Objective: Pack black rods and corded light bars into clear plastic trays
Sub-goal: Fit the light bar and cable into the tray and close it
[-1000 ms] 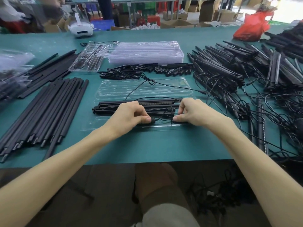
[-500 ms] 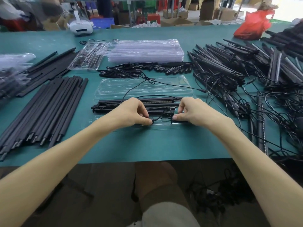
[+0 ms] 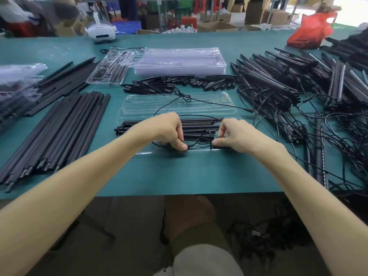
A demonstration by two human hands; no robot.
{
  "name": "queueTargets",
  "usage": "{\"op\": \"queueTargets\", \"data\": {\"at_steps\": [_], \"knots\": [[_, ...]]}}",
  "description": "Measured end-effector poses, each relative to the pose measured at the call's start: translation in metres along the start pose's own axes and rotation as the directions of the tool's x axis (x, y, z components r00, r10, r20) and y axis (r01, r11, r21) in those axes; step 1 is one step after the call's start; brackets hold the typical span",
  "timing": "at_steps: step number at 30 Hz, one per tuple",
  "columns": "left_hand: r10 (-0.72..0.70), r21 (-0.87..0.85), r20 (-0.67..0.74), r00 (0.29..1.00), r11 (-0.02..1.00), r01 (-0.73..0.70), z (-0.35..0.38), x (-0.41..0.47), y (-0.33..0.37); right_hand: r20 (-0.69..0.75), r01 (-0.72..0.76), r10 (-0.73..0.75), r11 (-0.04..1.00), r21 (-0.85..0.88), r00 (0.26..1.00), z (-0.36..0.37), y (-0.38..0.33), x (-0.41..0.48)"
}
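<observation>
Centrally, over the clear tray (image 3: 199,154), a cord connector (image 3: 188,146) is pinched by the left hand (image 3: 168,130); the black cord (image 3: 207,134) is pinched by the right hand (image 3: 236,136).

Soft, even overhead light on the green table (image 3: 199,176), its middle sharp; only faint, thin shadows under the black rods (image 3: 59,132) at its left end, and a pale sheen, no hard glare, on the stack of clear trays (image 3: 179,60) toward its back. Beyond the table's far right corner, past the red bag (image 3: 312,30), daylight burns out to white; beyond its far left corner the background is smeared with blur. Wide-angle bend bows the table's far edge and stretches both its ends; the floor (image 3: 119,226) below its front edge sits dim.
</observation>
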State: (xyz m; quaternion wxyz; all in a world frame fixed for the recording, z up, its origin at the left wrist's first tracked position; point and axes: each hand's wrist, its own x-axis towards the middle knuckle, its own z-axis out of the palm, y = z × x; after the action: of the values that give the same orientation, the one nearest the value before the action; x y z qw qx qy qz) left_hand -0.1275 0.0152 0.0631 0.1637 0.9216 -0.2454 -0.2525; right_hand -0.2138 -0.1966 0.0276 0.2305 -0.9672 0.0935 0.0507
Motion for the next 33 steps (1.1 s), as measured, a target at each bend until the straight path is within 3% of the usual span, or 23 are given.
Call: {"op": "queueTargets", "data": {"at_steps": [3, 6, 14, 23, 33], "knots": [[-0.037, 0.174, 0.049, 0.998, 0.984, 0.028, -0.002, 0.005, 0.016, 0.000, -0.004, 0.004, 1.000, -0.004, 1.000, -0.001, -0.001, -0.001], [-0.069, 0.239, 0.089, 0.994, 0.970, 0.046, -0.005, 0.008, 0.024, -0.007, -0.002, 0.002, 1.000, 0.008, 1.000, 0.000, -0.001, -0.002], [-0.041, 0.192, 0.080, 0.996, 0.981, 0.025, -0.004, 0.010, 0.018, -0.019, 0.002, -0.002, 1.000, 0.007, 1.000, 0.001, 0.001, 0.000], [0.009, 0.251, 0.001, 1.000, 0.968, -0.009, -0.001, 0.007, 0.019, -0.034, -0.003, 0.003, 1.000, -0.003, 0.999, 0.002, -0.002, -0.002], [0.080, 0.153, -0.061, 0.995, 0.986, -0.070, 0.005, 0.001, 0.005, -0.282, 0.158, -0.087, 0.958, 0.240, 0.956, 0.010, 0.004, -0.023]]}}
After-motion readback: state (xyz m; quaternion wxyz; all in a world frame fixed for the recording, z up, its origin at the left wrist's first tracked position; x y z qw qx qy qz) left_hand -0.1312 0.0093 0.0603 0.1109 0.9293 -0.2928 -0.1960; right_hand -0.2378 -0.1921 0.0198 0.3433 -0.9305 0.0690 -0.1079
